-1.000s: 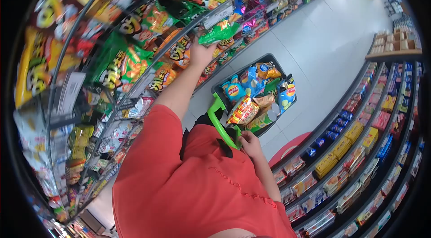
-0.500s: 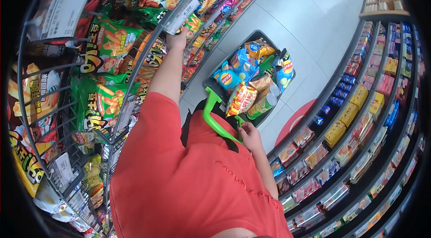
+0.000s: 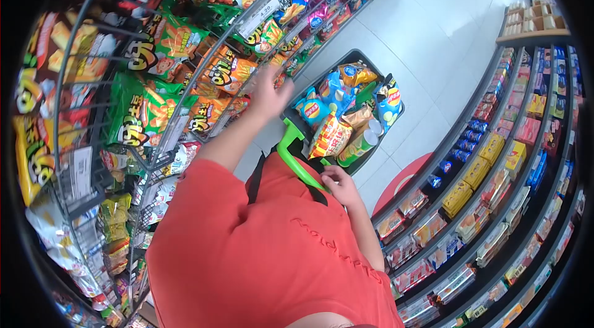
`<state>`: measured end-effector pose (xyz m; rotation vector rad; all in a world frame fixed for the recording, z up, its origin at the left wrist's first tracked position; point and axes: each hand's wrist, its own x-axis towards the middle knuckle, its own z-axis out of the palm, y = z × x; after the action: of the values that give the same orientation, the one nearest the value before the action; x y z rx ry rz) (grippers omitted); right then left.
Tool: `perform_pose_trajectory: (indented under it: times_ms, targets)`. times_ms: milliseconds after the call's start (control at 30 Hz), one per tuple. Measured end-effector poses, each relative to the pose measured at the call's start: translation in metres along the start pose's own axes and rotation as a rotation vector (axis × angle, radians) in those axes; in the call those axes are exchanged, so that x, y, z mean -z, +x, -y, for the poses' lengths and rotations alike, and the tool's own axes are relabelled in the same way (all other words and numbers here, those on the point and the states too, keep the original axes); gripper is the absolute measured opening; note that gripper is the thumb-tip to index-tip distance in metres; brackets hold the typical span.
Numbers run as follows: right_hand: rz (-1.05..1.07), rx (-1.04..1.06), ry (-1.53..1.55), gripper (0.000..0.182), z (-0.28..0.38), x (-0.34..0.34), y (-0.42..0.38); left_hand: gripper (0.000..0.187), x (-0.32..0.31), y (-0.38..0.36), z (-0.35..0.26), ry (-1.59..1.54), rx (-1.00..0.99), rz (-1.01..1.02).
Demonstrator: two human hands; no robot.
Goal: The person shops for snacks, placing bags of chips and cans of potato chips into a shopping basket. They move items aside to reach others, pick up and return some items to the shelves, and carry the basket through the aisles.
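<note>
Basket (image 3: 318,83) right in front of you, beside rack (image 3: 215,56), heaped with bags. Blue bag (image 3: 388,104) rides at far rim; tilt could spill it. Right hand (image 3: 341,188) curled at green handle (image 3: 300,171); firmness can't tell. Weak grip might let basket swing. Left hand (image 3: 271,94) loosely open, no item visible, near rack; careless sweep might snag packets.

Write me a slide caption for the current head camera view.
Left hand open beside racked snack bags, right hand at the green handle of a basket loaded with packaged snacks.
</note>
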<state>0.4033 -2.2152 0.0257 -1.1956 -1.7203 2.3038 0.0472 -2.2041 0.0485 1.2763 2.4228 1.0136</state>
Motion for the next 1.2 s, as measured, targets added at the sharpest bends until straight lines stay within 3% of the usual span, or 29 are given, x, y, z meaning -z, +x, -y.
perform_pose_trajectory:
  times_ms: [33,67,100,133,167,233,300,333,367,433,533,600,767,933,1033,1200]
  targets:
    - [0.002,0.018,-0.005,0.036,0.006,0.003,0.0,0.041,0.008,-0.029,-0.022,-0.182,0.019,0.274]
    - [0.099,0.004,-0.015,0.036,0.013,0.004,-0.001,0.029,0.026,-0.046,-0.051,-0.135,-0.199,0.56]
    - [0.197,-0.009,-0.027,0.037,0.017,0.006,-0.002,0.028,0.026,-0.072,-0.052,-0.041,-0.321,0.814]
    - [0.227,-0.019,-0.031,0.038,0.019,0.009,-0.003,0.03,0.024,-0.099,-0.051,0.01,-0.296,1.133]
    - [0.233,0.002,-0.041,0.038,0.013,0.012,0.0,0.027,0.036,-0.113,-0.07,0.221,-0.457,1.151]
    - [0.325,0.036,-0.076,0.041,-0.005,0.021,0.007,0.027,0.022,-0.128,-0.068,0.368,-0.518,0.986]
    - [0.337,0.111,-0.248,0.044,0.003,0.027,0.005,0.024,0.007,-0.13,-0.08,0.67,-0.439,1.082]
    - [0.363,0.127,-0.291,0.042,0.008,0.028,0.003,0.02,-0.004,-0.135,-0.075,0.72,-0.556,0.947]
    - [0.398,0.146,-0.337,0.039,0.01,0.03,0.001,0.016,-0.014,-0.139,-0.074,0.687,-0.674,0.806]
    - [0.415,0.117,-0.322,0.04,0.003,0.037,0.001,0.018,-0.013,-0.126,-0.083,0.515,-0.642,0.982]
    - [0.432,0.117,-0.353,0.04,0.007,0.041,0.0,0.018,-0.017,-0.123,-0.089,0.561,-0.486,1.087]
    - [0.418,0.126,-0.401,0.039,0.02,0.044,-0.003,0.019,-0.018,-0.113,-0.096,0.557,-0.497,1.087]
    - [0.248,0.179,-0.737,0.039,0.028,0.046,0.011,0.021,-0.034,-0.097,-0.095,0.517,-0.549,1.026]
    - [0.059,0.128,-0.635,0.03,0.033,0.062,0.033,0.024,-0.059,-0.07,-0.089,0.438,-0.614,0.958]
    - [-0.003,0.148,-0.547,0.031,0.072,0.065,0.048,0.026,-0.075,-0.047,-0.091,0.418,-0.626,0.913]
    - [0.018,-0.007,-0.724,0.029,0.097,0.092,0.083,0.024,-0.098,-0.006,-0.099,0.38,-0.556,0.979]
